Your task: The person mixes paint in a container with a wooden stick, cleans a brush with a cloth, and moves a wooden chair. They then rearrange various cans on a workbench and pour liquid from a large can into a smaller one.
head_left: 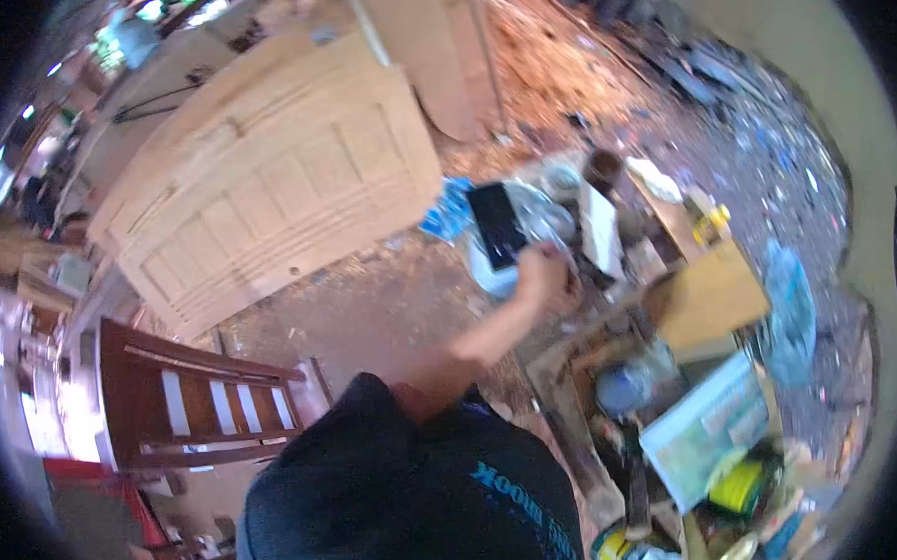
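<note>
My left hand (545, 278) reaches out to the cluttered surface, its fingers blurred and curled in at the lower right corner of a black phone-like slab (496, 224). What the fingers hold, if anything, is too smeared to name. Beneath and beside the slab are clear plastic (544, 214) and a crumpled blue plastic bag (449, 209). A white box-like piece (600, 231) stands just right of the hand. My right hand is out of the frame.
A carved wooden panel (284, 177) lies at the upper left, above a dark slatted wooden chair (198, 396). Lower right are a wooden board (704, 294), a hammer-like tool (636, 482), a printed sheet (705, 429) and a yellow-green container (738, 486). Sawdust and litter cover the ground.
</note>
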The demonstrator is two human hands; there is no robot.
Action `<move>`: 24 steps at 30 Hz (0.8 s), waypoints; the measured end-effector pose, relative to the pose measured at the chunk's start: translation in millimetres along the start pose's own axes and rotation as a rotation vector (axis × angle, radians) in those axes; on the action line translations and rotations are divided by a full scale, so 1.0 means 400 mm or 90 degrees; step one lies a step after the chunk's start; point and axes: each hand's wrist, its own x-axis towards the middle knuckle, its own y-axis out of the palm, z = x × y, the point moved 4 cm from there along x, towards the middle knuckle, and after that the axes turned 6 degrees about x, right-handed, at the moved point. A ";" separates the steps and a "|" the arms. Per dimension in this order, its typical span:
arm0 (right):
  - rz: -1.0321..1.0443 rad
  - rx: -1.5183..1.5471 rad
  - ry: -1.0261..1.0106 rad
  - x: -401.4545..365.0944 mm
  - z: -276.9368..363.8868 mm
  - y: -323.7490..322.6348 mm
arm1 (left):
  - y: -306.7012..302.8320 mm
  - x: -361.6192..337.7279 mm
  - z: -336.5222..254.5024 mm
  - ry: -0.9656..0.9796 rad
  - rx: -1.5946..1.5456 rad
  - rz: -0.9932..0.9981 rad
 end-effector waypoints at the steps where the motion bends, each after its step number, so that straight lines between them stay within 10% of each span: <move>1: -0.014 0.014 0.007 0.014 -0.013 -0.035 | -0.023 -0.040 -0.072 -0.058 -0.017 0.053; 3: -0.040 0.041 0.022 0.032 -0.035 -0.102 | -0.002 -0.059 -0.086 -0.180 -0.298 0.093; 10: -0.097 0.097 0.087 0.174 -0.135 -0.414 | 0.006 -0.068 -0.058 -0.132 -0.212 0.110; 24: -0.087 0.163 0.029 0.056 -0.040 -0.307 | 0.000 -0.098 -0.017 -0.166 -0.385 0.048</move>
